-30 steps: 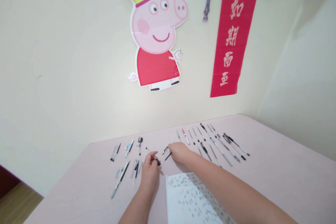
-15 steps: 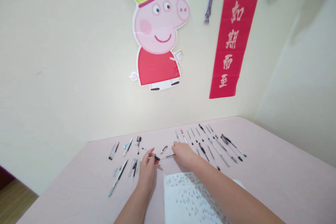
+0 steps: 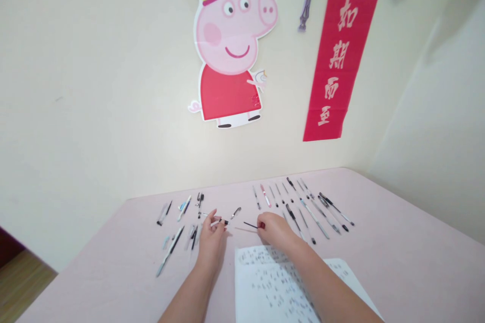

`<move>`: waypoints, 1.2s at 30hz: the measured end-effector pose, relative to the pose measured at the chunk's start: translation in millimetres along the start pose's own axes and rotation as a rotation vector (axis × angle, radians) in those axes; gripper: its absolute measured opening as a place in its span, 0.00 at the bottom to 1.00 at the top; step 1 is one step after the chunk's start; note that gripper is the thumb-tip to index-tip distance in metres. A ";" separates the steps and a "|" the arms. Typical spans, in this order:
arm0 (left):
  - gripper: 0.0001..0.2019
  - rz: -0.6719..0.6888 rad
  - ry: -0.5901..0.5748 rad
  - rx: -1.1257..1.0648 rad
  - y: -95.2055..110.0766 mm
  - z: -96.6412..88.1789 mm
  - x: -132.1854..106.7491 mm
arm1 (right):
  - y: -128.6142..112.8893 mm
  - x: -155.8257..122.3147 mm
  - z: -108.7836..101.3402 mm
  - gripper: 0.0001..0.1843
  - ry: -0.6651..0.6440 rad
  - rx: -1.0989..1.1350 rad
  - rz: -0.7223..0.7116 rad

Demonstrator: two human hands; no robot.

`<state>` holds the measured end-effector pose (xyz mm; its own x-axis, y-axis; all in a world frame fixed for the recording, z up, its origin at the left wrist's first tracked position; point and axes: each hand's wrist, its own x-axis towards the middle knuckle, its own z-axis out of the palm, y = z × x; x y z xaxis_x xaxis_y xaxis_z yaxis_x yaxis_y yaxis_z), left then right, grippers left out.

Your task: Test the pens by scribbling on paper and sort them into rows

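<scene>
The gap between the two hands had just widened: half a second earlier, the dark slim stick [image 3: 250,225] reached almost to the pen piece in the other hand, and now it stood clear to the right, which suggested that the two parts had come apart. The right hand [image 3: 279,229], right of the lower centre, had its fingertips pinched together on the stick's right end, with the other end pointing left. The left hand [image 3: 212,234], left of the lower centre, had thumb and fingers closed around the black-tipped pen piece [image 3: 223,222]; how firmly, I could not tell. A dark clip-like cap [image 3: 236,212] lay on the table between the hands, slightly above them in the frame, touched by neither. The pinkish tabletop [image 3: 94,262] filled the lower frame, with a loose group of pens and parts [image 3: 171,250] at lower left and slanting rows of pens and thin sticks [image 3: 315,218] at lower right. Handwritten paper [image 3: 261,282] lay at bottom centre, partly under the right forearm. On the pale wall hung a crowned pig cutout [image 3: 231,93] at upper centre and a red banner [image 3: 331,65] at upper right; wooden floor [image 3: 20,275] showed at lower left.
</scene>
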<state>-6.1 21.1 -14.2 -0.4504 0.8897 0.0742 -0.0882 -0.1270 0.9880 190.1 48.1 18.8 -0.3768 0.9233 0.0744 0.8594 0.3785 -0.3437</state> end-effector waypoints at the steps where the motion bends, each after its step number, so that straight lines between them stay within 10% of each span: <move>1: 0.23 -0.003 0.013 0.004 0.2 0.2 -0.2 | -0.1 0.1 -0.8 0.08 -0.007 0.006 -0.003; 36: 0.23 0.025 0.037 0.037 9.5 1.4 -6.5 | -10.8 -3.9 -10.0 0.08 -0.039 0.072 -0.125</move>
<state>-2.7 14.7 -5.1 -0.4848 0.8695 0.0947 -0.0439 -0.1323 0.9902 185.8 41.0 31.6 -0.4941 0.8653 0.0846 0.7782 0.4836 -0.4006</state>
